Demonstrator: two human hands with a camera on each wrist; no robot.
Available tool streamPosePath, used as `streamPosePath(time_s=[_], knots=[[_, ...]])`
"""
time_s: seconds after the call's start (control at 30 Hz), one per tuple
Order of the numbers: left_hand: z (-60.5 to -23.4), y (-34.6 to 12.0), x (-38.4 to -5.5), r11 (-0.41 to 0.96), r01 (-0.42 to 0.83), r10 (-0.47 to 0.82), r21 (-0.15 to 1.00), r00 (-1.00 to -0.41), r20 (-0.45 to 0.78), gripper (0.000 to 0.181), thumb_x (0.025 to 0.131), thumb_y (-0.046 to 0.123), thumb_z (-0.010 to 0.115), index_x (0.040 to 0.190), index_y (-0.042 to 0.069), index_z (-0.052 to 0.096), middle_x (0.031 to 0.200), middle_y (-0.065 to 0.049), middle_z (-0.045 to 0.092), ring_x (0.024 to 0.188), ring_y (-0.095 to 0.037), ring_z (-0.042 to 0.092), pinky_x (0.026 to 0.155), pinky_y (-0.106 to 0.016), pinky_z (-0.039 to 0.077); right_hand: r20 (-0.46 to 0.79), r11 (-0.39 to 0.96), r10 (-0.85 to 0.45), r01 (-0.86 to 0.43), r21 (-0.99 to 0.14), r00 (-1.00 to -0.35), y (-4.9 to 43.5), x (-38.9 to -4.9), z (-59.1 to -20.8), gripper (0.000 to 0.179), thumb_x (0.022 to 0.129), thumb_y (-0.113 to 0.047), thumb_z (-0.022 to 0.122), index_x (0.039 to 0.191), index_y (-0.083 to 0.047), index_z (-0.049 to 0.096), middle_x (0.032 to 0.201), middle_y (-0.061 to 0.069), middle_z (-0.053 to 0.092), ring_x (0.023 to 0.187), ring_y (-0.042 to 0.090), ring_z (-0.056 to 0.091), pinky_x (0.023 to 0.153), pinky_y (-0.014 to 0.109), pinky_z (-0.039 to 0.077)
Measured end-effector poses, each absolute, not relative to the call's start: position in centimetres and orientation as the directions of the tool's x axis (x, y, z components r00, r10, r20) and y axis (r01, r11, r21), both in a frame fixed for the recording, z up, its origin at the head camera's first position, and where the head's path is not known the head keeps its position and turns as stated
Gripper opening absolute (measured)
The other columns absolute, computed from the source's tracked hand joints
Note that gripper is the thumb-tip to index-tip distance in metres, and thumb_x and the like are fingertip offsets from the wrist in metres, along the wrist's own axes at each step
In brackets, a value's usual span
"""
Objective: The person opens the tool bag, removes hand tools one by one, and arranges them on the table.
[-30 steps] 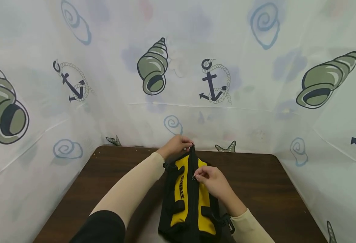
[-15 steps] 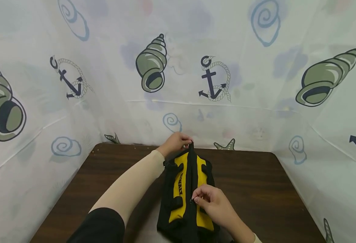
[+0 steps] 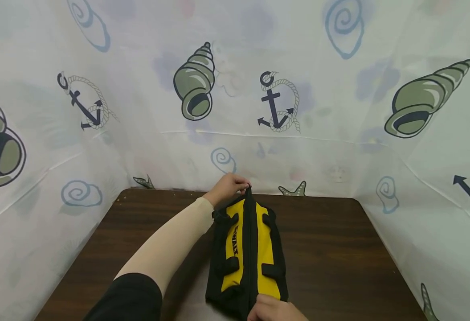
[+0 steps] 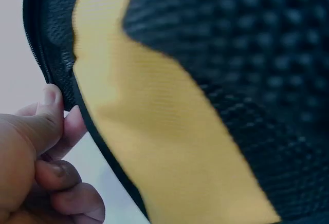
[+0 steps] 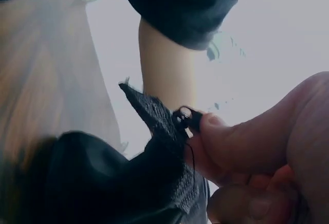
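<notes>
A black and yellow tool bag [image 3: 264, 249] lies lengthwise on the table, with a black zipper strip [image 3: 251, 240] running down its middle. At its far end my left hand [image 3: 224, 189] pinches the tip of that strip; the left wrist view shows the thumb [image 4: 49, 106] and a finger on the black end beside the zipper teeth. My right hand [image 3: 275, 310] is at the bag's near end, partly cut off by the frame's lower edge. In the right wrist view it pinches a small black zipper pull [image 5: 193, 121] close to the strip's pointed fabric end [image 5: 146, 108].
Short black handle straps [image 3: 228, 266] lie on both sides of the bag. The dark wooden table [image 3: 331, 249] reaches back to a white cloth backdrop [image 3: 323, 169] printed with shells and anchors, which also hangs at both sides.
My right hand has drawn the zipper pull along the strip from near the bag's middle to its near end. The left hand has kept its pinch at the far end.
</notes>
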State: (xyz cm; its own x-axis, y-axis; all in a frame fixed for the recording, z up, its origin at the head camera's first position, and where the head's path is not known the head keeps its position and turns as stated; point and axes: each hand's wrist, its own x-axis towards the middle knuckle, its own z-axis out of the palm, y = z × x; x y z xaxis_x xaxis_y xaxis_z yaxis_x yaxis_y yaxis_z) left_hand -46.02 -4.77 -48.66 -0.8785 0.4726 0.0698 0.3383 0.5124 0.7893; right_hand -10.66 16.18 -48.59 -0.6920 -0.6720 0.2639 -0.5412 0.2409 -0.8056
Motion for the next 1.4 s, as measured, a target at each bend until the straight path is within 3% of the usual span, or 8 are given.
streamPosePath(time_s=[0.23, 0.5, 0.63, 0.7, 0.9, 1.03, 1.17, 1.4], knots=[[-48.2, -4.6, -46.4, 0.527, 0.378, 0.453, 0.761, -0.883, 0.125, 0.025, 0.113, 0.026, 0.062, 0.112, 0.016, 0.084, 0.091, -0.003, 0.076, 0.076, -0.018, 0.062, 0.064, -0.025, 0.047, 0.276, 0.221, -0.669, -0.54, -0.812, -0.69, 16.8, -11.3, -48.3, 0.016, 0.111, -0.011, 0.062, 0.102, -0.018, 0.072, 0.083, 0.001, 0.061, 0.073, -0.017, 0.041, 0.06, 0.011, 0.045], [-48.5, -6.0, -45.9, 0.53, 0.375, 0.449, 0.761, -0.885, 0.123, 0.025, 0.114, 0.027, 0.061, 0.113, 0.018, 0.084, 0.099, -0.005, 0.077, 0.083, -0.016, 0.068, 0.079, -0.027, 0.057, 0.241, 0.272, -0.773, -0.65, -0.71, -0.586, 16.6, -12.5, -48.0, 0.013, 0.114, -0.016, 0.061, 0.109, -0.021, 0.072, 0.095, -0.006, 0.066, 0.077, -0.015, 0.048, 0.067, 0.009, 0.051], [-48.1, -6.7, -45.5, 0.568, 0.398, 0.467, 0.72, -0.876, 0.116, 0.026, 0.114, 0.03, 0.061, 0.125, 0.019, 0.083, 0.103, -0.003, 0.079, 0.089, -0.02, 0.07, 0.08, -0.033, 0.058, 0.252, 0.275, -0.798, -0.702, -0.657, -0.548, 16.8, -13.2, -47.7, 0.012, 0.114, -0.021, 0.06, 0.112, -0.023, 0.071, 0.098, -0.009, 0.065, 0.082, -0.011, 0.056, 0.075, 0.008, 0.052], [-47.8, -7.0, -45.0, 0.576, 0.407, 0.497, 0.709, -0.863, 0.091, 0.03, 0.115, 0.032, 0.059, 0.136, 0.022, 0.078, 0.117, -0.004, 0.08, 0.101, -0.023, 0.073, 0.088, -0.039, 0.06, 0.249, 0.295, -0.797, -0.714, -0.635, -0.551, 17.0, -13.6, -47.4, 0.011, 0.114, -0.025, 0.06, 0.113, -0.024, 0.071, 0.099, -0.01, 0.063, 0.082, -0.011, 0.056, 0.075, 0.008, 0.052], [-47.6, -8.0, -42.1, 0.582, 0.433, 0.576, 0.688, -0.817, 0.027, 0.052, 0.116, 0.041, 0.054, 0.167, 0.034, 0.047, 0.156, -0.01, 0.061, 0.136, -0.032, 0.065, 0.111, -0.056, 0.055, 0.186, 0.478, -0.726, -0.681, -0.555, -0.662, 17.5, -15.1, -46.5, 0.018, 0.114, -0.035, 0.06, 0.123, -0.025, 0.071, 0.102, -0.014, 0.062, 0.075, -0.011, 0.051, 0.069, 0.01, 0.05], [-46.7, -9.0, -38.5, 0.542, 0.476, 0.619, 0.692, -0.783, 0.054, 0.049, 0.116, 0.044, 0.054, 0.164, 0.039, 0.05, 0.135, -0.008, 0.059, 0.115, -0.029, 0.061, 0.095, -0.047, 0.056, 0.184, 0.528, -0.694, -0.666, -0.527, -0.695, 17.8, -15.9, -46.1, 0.023, 0.115, -0.036, 0.058, 0.128, -0.023, 0.072, 0.107, -0.012, 0.064, 0.074, -0.012, 0.052, 0.068, 0.012, 0.051], [-45.1, -9.4, -34.0, 0.529, 0.511, 0.654, 0.678, -0.754, 0.058, 0.043, 0.114, 0.047, 0.056, 0.156, 0.039, 0.061, 0.112, -0.007, 0.048, 0.09, -0.025, 0.049, 0.08, -0.039, 0.045, 0.206, 0.537, -0.671, -0.658, -0.528, -0.713, 18.1, -17.2, -45.7, 0.024, 0.115, -0.034, 0.058, 0.127, -0.022, 0.074, 0.105, -0.011, 0.064, 0.07, -0.011, 0.051, 0.066, 0.013, 0.051], [-44.6, -10.1, -29.3, 0.59, 0.539, 0.654, 0.602, -0.755, 0.035, 0.04, 0.111, 0.054, 0.058, 0.144, 0.035, 0.071, 0.109, -0.004, 0.051, 0.086, -0.017, 0.051, 0.076, -0.032, 0.047, 0.237, 0.658, -0.556, -0.596, -0.461, -0.797, 19.1, -19.9, -44.9, 0.018, 0.111, -0.041, 0.064, 0.121, -0.03, 0.074, 0.097, -0.013, 0.056, 0.066, -0.005, 0.048, 0.061, 0.018, 0.047]])
